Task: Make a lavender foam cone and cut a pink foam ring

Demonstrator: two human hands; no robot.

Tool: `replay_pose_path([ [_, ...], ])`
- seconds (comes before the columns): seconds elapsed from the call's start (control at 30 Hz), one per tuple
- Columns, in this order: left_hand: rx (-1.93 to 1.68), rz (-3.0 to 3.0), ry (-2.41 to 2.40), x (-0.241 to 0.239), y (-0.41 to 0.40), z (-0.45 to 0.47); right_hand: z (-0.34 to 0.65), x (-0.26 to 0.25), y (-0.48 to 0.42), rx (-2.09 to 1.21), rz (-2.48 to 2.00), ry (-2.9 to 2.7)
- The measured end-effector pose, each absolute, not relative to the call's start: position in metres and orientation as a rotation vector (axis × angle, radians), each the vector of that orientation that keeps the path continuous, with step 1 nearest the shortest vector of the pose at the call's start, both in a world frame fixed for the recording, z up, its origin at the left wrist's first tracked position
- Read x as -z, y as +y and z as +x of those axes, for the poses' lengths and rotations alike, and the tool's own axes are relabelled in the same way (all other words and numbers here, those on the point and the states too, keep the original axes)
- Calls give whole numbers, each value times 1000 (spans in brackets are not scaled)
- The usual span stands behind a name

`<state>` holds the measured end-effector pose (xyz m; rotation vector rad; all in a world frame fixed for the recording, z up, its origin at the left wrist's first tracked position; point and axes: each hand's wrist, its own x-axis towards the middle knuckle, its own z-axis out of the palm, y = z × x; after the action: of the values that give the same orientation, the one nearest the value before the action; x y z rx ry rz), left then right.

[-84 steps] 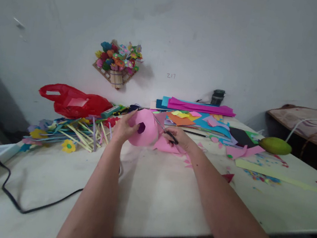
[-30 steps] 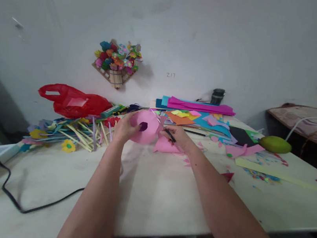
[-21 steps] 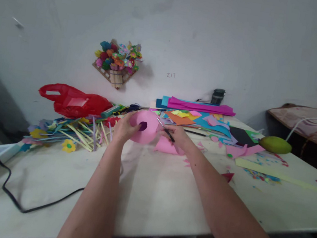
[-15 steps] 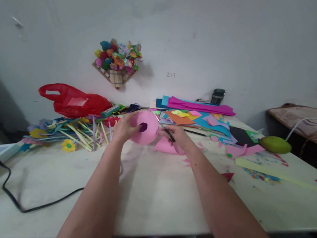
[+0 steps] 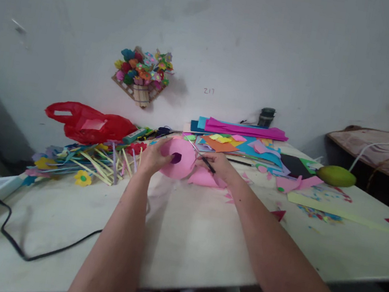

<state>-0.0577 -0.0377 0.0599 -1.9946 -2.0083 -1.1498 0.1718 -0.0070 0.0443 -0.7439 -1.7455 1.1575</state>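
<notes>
My left hand [image 5: 155, 157] pinches a round pink foam or paper piece [image 5: 184, 166] by its left side, with the thumb near a dark purple centre [image 5: 176, 158]. My right hand [image 5: 218, 163] is closed on slim scissors [image 5: 209, 165]; their black handle points down to the right. The silver blades slant up to the left, at the right edge of the round piece. Whether the blades are apart is too small to tell. Beneath the right hand lies a curled pink sheet [image 5: 204, 178], with small pink scraps [image 5: 230, 198] beside it.
Left on the table [image 5: 180, 241] are a red plastic bag [image 5: 88, 125], paper strips [image 5: 96, 165] and a yellow flower [image 5: 83, 178]. Coloured sheets [image 5: 244, 130] lie at the back. A green fruit [image 5: 336, 176] sits right. A black cable [image 5: 27, 257] crosses the front left.
The view has shifted very slightly. The round pink piece has turned a little in my left hand, and my right hand keeps almost the same place beside it.
</notes>
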Motion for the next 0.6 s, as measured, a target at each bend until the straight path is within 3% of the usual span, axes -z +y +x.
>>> replay_pose_path([
  [0.6, 1434, -1544, -2132, -60, -31, -60, 165, -46, -5, -1214, -781, -1557],
])
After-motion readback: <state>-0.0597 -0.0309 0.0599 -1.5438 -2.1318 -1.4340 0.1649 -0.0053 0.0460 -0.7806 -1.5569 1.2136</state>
